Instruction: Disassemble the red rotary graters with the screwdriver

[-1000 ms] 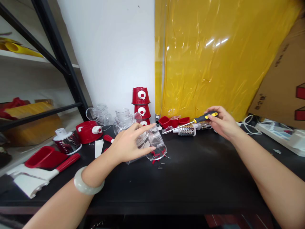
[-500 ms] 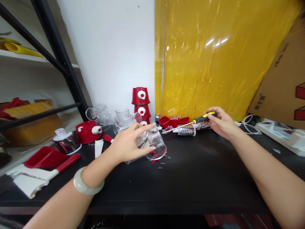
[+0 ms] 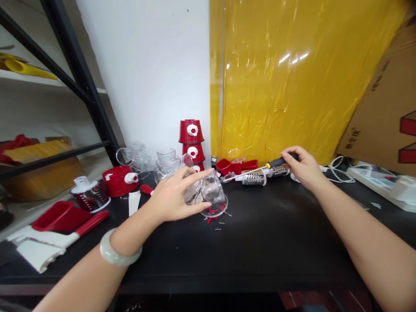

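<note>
My left hand (image 3: 172,195) is closed around a clear plastic housing (image 3: 213,188), thumb and fingers on either side of it. The housing is tilted, its round rim low over a small heap of red pieces (image 3: 212,217) and loose screws (image 3: 218,229). In my right hand (image 3: 303,169) is a screwdriver (image 3: 276,162) with a black and yellow handle, gripped at the handle's end. Its metal shaft points left toward the housing, and the tip ends near the housing's right side; whether it touches I cannot tell.
Stacked red bases (image 3: 191,131) stand at the wall, with more clear housings (image 3: 166,158) beside them. Metal grater drums (image 3: 254,177) and red trays (image 3: 224,166) lie behind the screwdriver. At left are a red hopper (image 3: 60,215) and a white part with red handle (image 3: 92,223). A power strip (image 3: 373,182) sits right.
The clear housing has turned slightly in my left hand. My right fingers have shifted on the screwdriver handle, covering more of its end, and the handle has rotated.
</note>
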A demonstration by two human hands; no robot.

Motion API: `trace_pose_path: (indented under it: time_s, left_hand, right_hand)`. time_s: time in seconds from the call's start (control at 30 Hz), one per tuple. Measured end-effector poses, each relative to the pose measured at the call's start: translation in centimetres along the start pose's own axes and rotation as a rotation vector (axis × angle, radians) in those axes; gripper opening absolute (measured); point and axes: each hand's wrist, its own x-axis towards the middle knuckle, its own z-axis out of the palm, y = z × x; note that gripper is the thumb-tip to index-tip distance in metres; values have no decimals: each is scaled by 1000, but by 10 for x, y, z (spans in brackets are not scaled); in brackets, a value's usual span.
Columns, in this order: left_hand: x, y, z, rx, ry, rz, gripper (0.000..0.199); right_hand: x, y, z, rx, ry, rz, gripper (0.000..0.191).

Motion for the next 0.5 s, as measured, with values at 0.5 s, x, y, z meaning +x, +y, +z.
trace_pose_path:
  time_s: [0.5]
  left_hand:
    - [0,1,1,82,18,-22,72]
  right_hand:
    - [-9,-29,1,190,37,82,51]
